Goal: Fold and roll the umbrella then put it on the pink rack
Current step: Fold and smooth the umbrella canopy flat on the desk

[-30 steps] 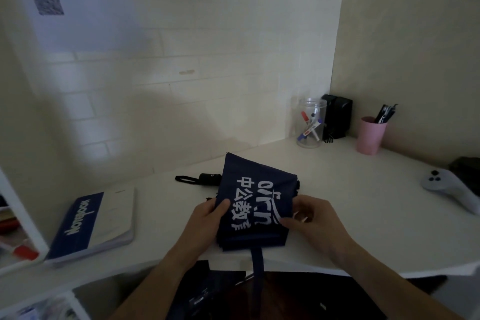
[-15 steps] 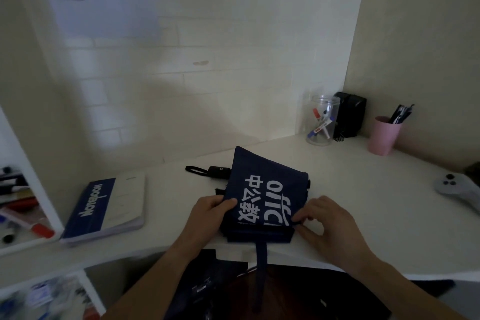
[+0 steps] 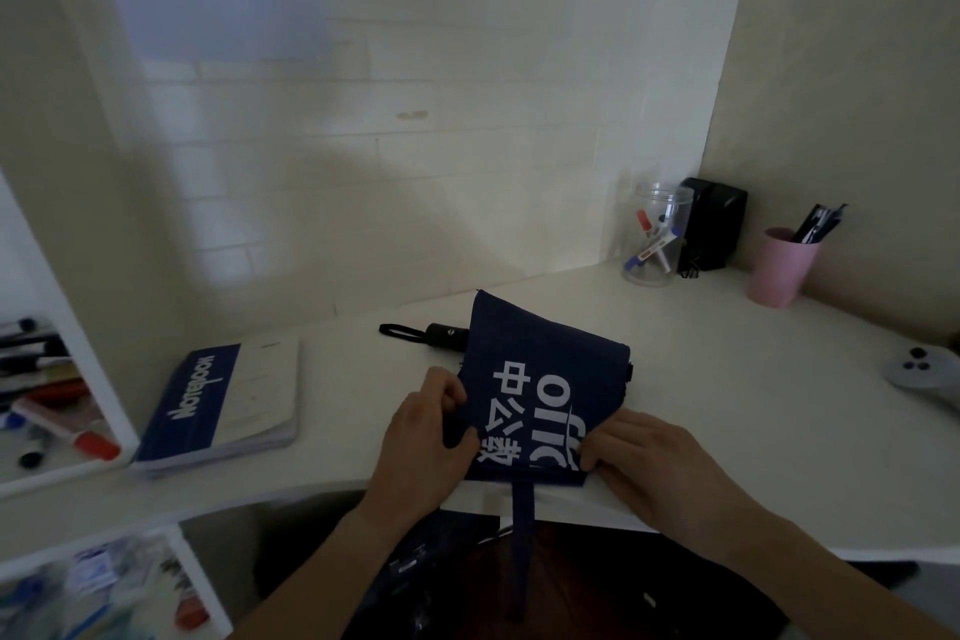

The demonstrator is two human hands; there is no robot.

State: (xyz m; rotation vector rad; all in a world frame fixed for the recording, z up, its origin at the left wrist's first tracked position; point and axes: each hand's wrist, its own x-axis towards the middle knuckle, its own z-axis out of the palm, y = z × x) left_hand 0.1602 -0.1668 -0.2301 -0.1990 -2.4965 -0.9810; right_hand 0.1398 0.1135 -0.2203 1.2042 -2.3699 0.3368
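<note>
A navy blue umbrella (image 3: 540, 369) with white lettering lies folded flat on the white desk (image 3: 727, 379) near its front edge. Its black handle with a wrist loop (image 3: 447, 334) sticks out to the left behind the fabric. A narrow navy strap (image 3: 521, 535) hangs down over the desk edge. My left hand (image 3: 423, 437) pinches the fabric's left edge. My right hand (image 3: 654, 457) presses and grips the lower right corner. No pink rack is in view.
A blue and white notebook (image 3: 218, 405) lies to the left. A clear jar of markers (image 3: 652, 237), a black box (image 3: 711, 221) and a pink cup of pens (image 3: 782, 268) stand at the back right. A grey controller (image 3: 924, 374) sits at the right. White shelves with markers (image 3: 47, 411) are at the far left.
The fabric has been gathered lower and tighter toward the desk edge. My left hand has shifted up the left edge, my right hand down onto the lower right corner. The view moved closer.
</note>
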